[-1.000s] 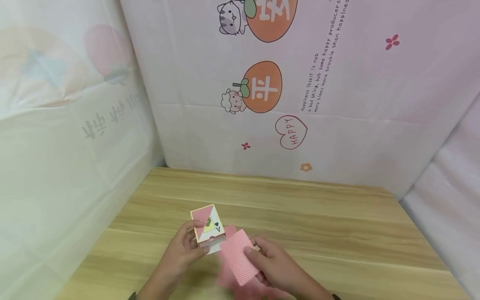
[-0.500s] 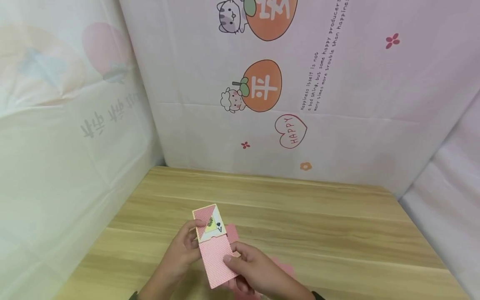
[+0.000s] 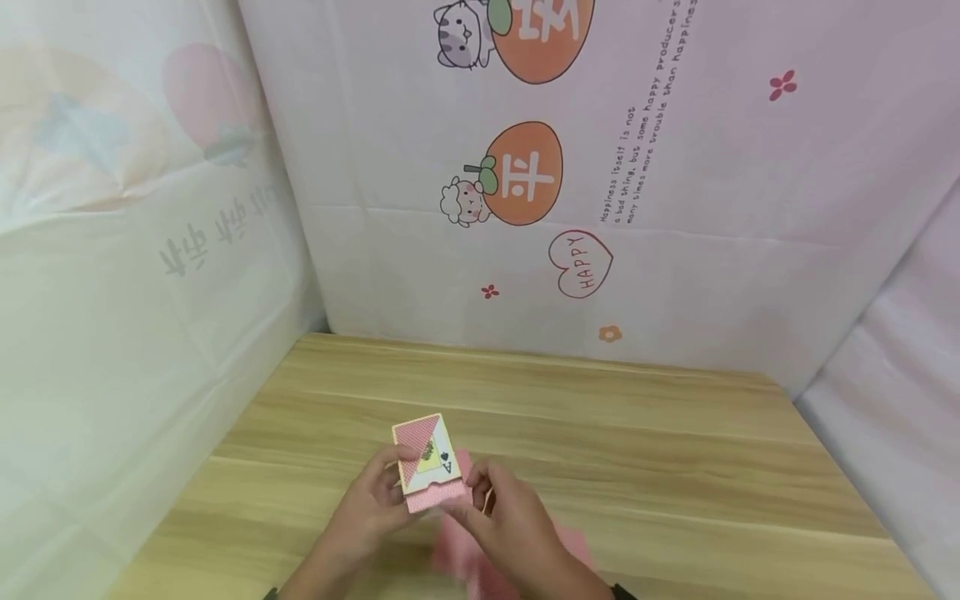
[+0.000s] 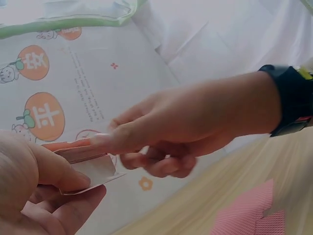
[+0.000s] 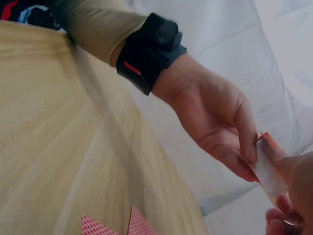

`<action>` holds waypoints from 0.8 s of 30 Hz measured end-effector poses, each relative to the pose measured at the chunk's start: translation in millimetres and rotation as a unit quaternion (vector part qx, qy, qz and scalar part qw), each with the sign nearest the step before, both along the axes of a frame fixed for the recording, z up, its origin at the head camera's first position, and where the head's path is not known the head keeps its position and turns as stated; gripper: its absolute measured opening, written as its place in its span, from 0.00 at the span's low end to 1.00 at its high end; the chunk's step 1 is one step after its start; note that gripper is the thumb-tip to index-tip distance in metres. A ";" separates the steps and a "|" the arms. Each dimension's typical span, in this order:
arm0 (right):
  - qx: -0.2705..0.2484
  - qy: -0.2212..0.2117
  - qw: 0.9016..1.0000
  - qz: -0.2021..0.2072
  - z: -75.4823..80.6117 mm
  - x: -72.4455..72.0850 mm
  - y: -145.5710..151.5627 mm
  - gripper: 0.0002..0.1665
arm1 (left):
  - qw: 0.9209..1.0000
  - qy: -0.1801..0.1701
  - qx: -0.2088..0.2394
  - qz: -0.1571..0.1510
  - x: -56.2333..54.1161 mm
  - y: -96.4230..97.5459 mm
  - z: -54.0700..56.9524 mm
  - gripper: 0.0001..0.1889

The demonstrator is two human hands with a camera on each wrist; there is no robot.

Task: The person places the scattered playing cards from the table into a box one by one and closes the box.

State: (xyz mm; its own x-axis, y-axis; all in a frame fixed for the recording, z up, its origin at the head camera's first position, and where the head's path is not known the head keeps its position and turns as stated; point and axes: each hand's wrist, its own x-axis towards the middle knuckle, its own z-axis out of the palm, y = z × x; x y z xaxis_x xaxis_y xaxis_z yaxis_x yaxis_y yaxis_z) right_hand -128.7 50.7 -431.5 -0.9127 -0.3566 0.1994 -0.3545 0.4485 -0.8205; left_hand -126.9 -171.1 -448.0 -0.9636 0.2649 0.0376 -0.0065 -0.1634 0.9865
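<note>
My left hand (image 3: 366, 500) holds a playing-card box (image 3: 423, 450) tilted above the table, its fingers and thumb around the sides. An ace of spades and a red-patterned corner are printed on its face. From the open end, turned toward me, a short strip of pink-backed playing cards (image 3: 435, 498) sticks out. My right hand (image 3: 517, 521) is at that end, thumb and index finger pinching the cards' edge, the other fingers curled. In the left wrist view, a pale flap (image 4: 98, 171) lies below the cards, near my left thumb.
More pink-backed cards (image 3: 457, 546) lie spread on the wooden table (image 3: 675, 467), below my right hand and partly hidden by it. Printed white cloth (image 3: 420, 267) hangs behind the table and at both sides.
My right hand brought the cards left to the box's open end, and they slid in until a short strip shows. My left hand keeps the box nearly in place.
</note>
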 end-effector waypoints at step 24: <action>0.207 0.009 0.978 -0.008 -25.5 -11.7 70.2 0.04 | 0.999 -0.003 -0.008 0.051 -1.7 -8.2 2.6 0.34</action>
State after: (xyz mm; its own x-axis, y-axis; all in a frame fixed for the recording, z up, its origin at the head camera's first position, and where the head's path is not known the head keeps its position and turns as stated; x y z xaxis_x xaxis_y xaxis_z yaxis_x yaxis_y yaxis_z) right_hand -140.5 120.9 -457.0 -0.9162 -0.3965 0.0577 -0.3582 0.7463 -0.5610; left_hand -128.6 -179.3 -445.3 -0.9857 0.1661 0.0289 0.0040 -0.1486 0.9889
